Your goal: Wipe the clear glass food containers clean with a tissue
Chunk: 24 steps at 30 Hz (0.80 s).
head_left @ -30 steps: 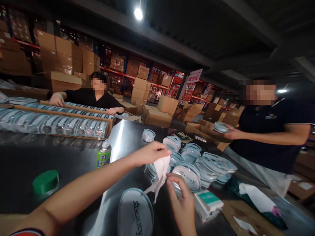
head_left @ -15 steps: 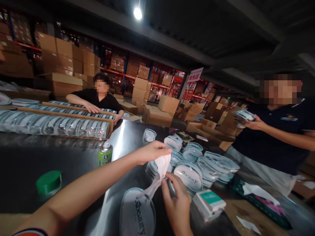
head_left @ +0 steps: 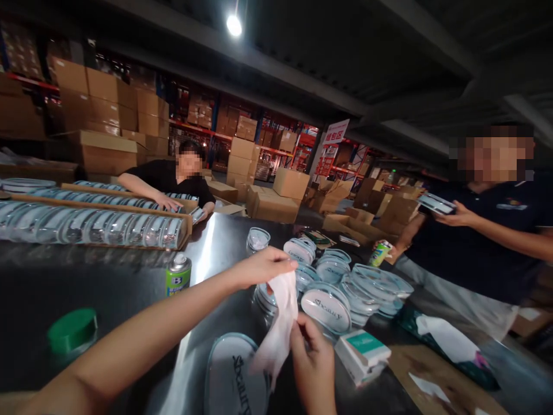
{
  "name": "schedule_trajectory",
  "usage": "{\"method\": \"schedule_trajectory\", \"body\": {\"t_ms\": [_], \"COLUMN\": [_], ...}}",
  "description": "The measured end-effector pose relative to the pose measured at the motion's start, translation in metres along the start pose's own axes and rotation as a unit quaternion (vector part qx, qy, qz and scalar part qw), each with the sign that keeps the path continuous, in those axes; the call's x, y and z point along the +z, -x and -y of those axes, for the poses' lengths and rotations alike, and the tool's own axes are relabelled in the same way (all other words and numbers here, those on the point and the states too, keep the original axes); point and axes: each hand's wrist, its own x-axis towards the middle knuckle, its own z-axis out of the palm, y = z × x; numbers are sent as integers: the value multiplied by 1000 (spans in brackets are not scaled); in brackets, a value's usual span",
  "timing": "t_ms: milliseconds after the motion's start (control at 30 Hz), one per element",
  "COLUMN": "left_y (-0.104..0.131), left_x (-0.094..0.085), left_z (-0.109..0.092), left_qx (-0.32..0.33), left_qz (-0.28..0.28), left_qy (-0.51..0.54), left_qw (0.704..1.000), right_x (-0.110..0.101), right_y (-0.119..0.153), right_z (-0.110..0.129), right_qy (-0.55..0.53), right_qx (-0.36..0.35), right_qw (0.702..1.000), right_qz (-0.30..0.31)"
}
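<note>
**Tissue drawn out between two hands above the oval lids**

While the white tissue (head_left: 279, 320) was bunched and short between the fingers a second ago, it now hangs longer and flatter, a loose sheet spread down over the near edge of the dark table (head_left: 108, 282). That reads as the sheet being opened out for use, though what it will be used on cannot be told from this view.

The left hand (head_left: 263, 268) reaches in from the lower left on a long, nearly straight forearm, knuckles up, with thumb and fingertips closed in a pinch on the tissue's top edge. The right hand (head_left: 311, 360) comes up from the bottom of the view, palm turned toward the person, fingers curled shut on the sheet's right side lower down. Both hands hold only the tissue; it touches nothing else that can be made out.

Just below it lies an oval clear lid printed "Sbeauty" (head_left: 235, 374), and a second like it (head_left: 326, 305) sits just to the right among a heap of similar lids. A small teal-and-white box (head_left: 360, 351) rests beside the right hand. A spray can (head_left: 178, 274) and its green cap (head_left: 71, 329) stand well to the left. Across the table, a co-worker has raised a lid higher in one hand (head_left: 460, 216).
</note>
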Motion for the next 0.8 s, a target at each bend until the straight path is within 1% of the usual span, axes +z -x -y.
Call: {"method": "schedule_trajectory", "body": {"t_ms": [67,100,133,167,200,233,267,300,367,433,467,500,567,600,667,733,800], "left_y": [-3,-2,1,5,11,19,27,34,46,53,54,54,53,51,49,47,46], "left_x": [-3,-4,-5,-4,-1,2,7,13,28,44,51,57,62,62,55,42,29], "left_z": [5,6,6,4,2,-2,-6,-10,-15,-15,-14,-12,-8,-5,-1,3,8], "left_qx": [15,27,41,55,69,80,88,90,70,38,30,30,29,20,-19,-59,-82], "left_qz": [-60,-102,-146,-182,-207,-214,-203,-177,-91,-11,8,14,5,1,11,28,33], "left_qy": [-50,-77,-102,-124,-142,-159,-177,-198,-229,-213,-193,-173,-118,-85,-13,42,86], "left_qw": [997,991,983,974,966,960,959,960,967,976,981,984,993,996,1000,997,992], "right_x": [-3,-5,-8,-10,-12,-14,-15,-16,-16,-15,-15,-16,-18,-21,-28,-36,-45], "right_y": [1,1,1,1,0,0,0,0,1,4,5,7,10,10,10,8,4], "right_z": [3,5,6,6,7,7,7,7,9,11,12,13,13,12,9,4,-2], "right_qy": [-87,-121,-141,-151,-151,-144,-135,-127,-120,-111,-102,-90,-61,-47,-37,-70,-130], "right_qx": [96,134,156,164,161,151,139,128,116,103,93,81,59,54,66,112,164], "right_qw": [991,983,977,975,975,978,980,982,984,987,989,991,995,996,995,987,972], "right_qz": [23,26,21,11,-5,-22,-36,-47,-59,-59,-57,-55,-53,-56,-68,-89,-106]}}
